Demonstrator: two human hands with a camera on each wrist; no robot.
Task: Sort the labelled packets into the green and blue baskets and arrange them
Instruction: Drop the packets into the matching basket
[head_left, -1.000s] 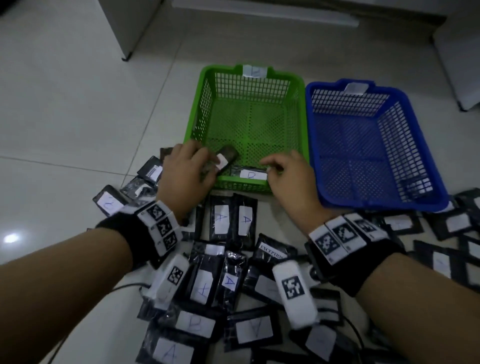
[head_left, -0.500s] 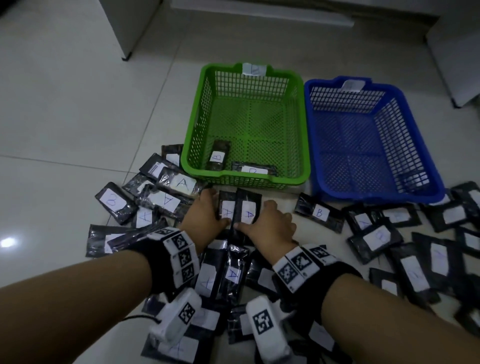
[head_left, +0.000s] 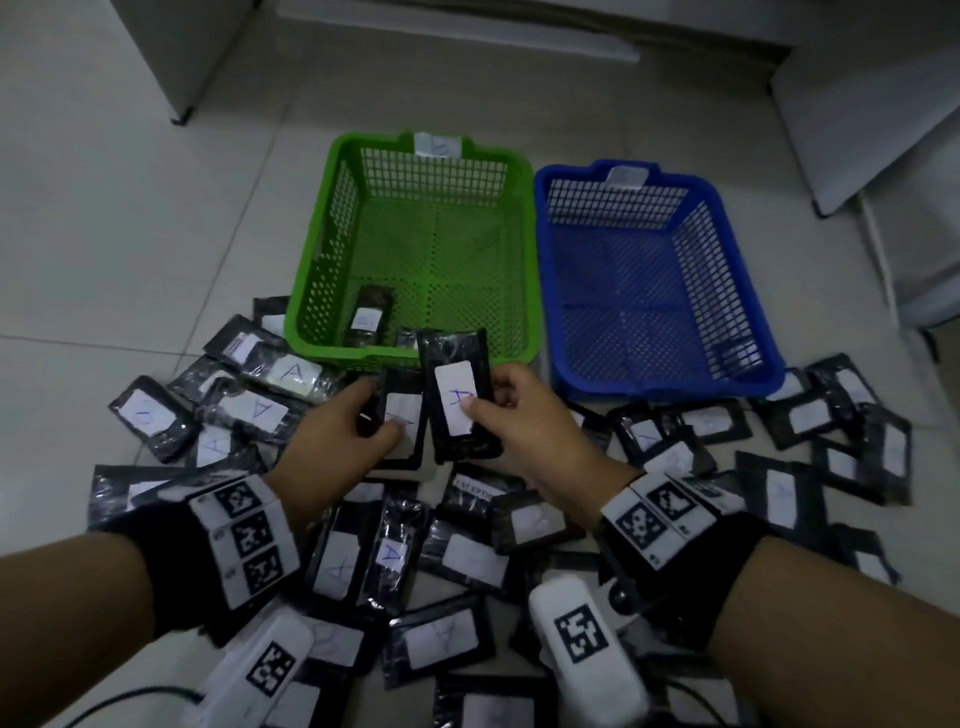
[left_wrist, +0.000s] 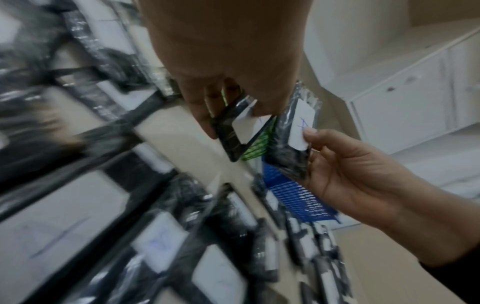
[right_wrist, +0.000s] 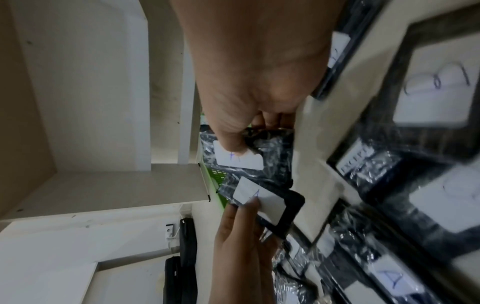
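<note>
Black packets with white lettered labels lie heaped on the floor. My left hand (head_left: 376, 410) pinches one packet (head_left: 401, 422) between thumb and fingers, just off the floor. Beside it, my right hand (head_left: 483, 400) holds up a packet labelled A (head_left: 457, 400), thumb on its label. Both sit just in front of the green basket (head_left: 311, 291), which holds a labelled packet (head_left: 369, 318) and a second one mostly hidden. To the right stands the blue basket (head_left: 727, 249). The left wrist view shows the left-hand packet (left_wrist: 239, 127); the right wrist view shows the A packet (right_wrist: 239, 158).
Loose packets (head_left: 260, 410) spread left of the hands, more packets (head_left: 831, 441) lie right below the blue basket, and several cover the floor near my wrists. White cabinets (head_left: 857, 104) stand behind the baskets. Bare tile (head_left: 130, 234) lies to the left.
My hands pulled back from the green basket to the pile, landed on two A packets side by side, and have now lifted one each.
</note>
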